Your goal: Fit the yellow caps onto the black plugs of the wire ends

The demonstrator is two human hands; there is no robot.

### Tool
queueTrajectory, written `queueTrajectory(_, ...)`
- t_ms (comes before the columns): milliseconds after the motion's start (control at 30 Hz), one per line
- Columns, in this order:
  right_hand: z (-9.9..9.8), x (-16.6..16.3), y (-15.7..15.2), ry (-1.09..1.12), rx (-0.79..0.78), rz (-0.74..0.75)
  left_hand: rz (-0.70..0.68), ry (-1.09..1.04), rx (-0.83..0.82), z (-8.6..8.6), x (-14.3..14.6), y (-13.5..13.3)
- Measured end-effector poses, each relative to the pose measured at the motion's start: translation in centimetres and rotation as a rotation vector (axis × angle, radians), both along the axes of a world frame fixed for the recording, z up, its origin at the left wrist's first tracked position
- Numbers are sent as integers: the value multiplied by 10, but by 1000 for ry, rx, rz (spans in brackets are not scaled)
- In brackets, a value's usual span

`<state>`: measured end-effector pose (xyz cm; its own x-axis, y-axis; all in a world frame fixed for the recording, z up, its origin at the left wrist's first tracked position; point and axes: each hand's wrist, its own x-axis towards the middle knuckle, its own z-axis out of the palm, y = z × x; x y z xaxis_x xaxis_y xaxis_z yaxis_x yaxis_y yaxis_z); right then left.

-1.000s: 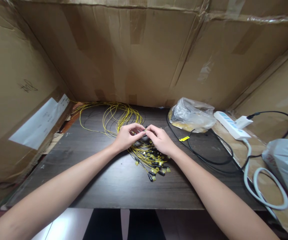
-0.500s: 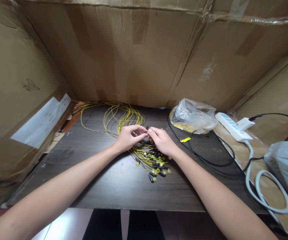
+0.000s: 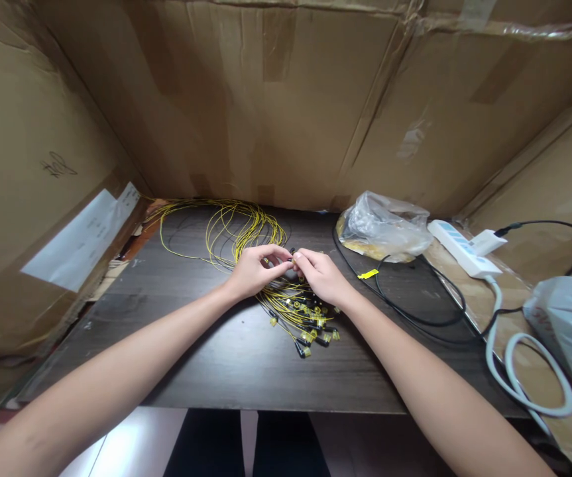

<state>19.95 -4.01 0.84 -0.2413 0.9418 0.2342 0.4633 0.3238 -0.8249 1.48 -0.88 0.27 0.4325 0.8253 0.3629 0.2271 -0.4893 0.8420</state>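
Observation:
My left hand (image 3: 260, 270) and my right hand (image 3: 319, 273) meet over the middle of the dark table. Their thumbs and fingertips pinch a small dark connector (image 3: 293, 259), mostly hidden between them. Beneath and in front of my hands lies a bunch of black cable connectors with clear yellow caps (image 3: 310, 324). Thin yellow cables (image 3: 250, 228) run from this bunch under my left hand and loop across the back left of the table.
A clear plastic bag (image 3: 382, 228) sits at the back right, near a black cable with a yellow tag (image 3: 368, 274). Farther right are a white power strip (image 3: 464, 250), its coiled cord and a white bag (image 3: 571, 331). Cardboard walls (image 3: 266, 106) enclose the table (image 3: 206, 371).
Both hands keep their pinch in nearly the same place, with only slight finger movement. The whole view has shifted slightly.

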Motion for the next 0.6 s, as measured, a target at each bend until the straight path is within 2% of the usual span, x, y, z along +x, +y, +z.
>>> queueTrajectory(200,3,-1,-1,24,56,-34,33,-23,-2,2,1,0)
queueTrajectory(600,-1,0,-1,61,29,-33,25,-95,-54,-4,-2,5)
